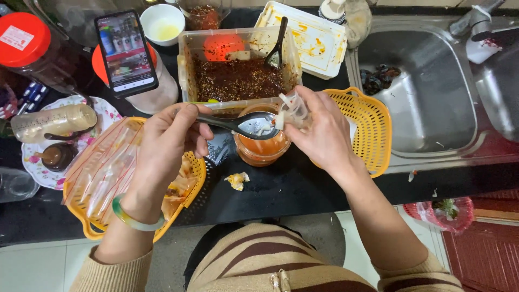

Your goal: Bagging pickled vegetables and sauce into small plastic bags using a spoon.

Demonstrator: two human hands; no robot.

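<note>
Landmark: small orange cup point(263, 148) of red sauce, mid-counter, front of the clear tub point(238, 75) of chili flakes.

Far left of cup: red-lidded jar point(24, 46), floral plate point(38, 162) with a bottle laid on it. Phone point(126, 52) is propped up-left of cup. Yellow basket point(94, 227) lined with a plastic bag sits left of cup, partly under the wrist.

Left hand point(165, 146) is closed around the handle of a metal spoon point(254, 125); the bowl is held just over the cup rim, pale shreds seen on it. Right hand point(319, 135) is pinched shut on a small clear bag point(292, 111) of white shreds, mouth tipped onto the spoon, directly above the cup.

Second yellow basket point(370, 130) lies right of cup, behind the right hand; steel sink point(427, 92) further right.

Risks, judged: shreds could be dropped past the cup if the spoon is tilted; the cup could be knocked and sauce spilled, since it stands close to the counter edge; a scrap point(237, 180) is already lying just left-front of it.
</note>
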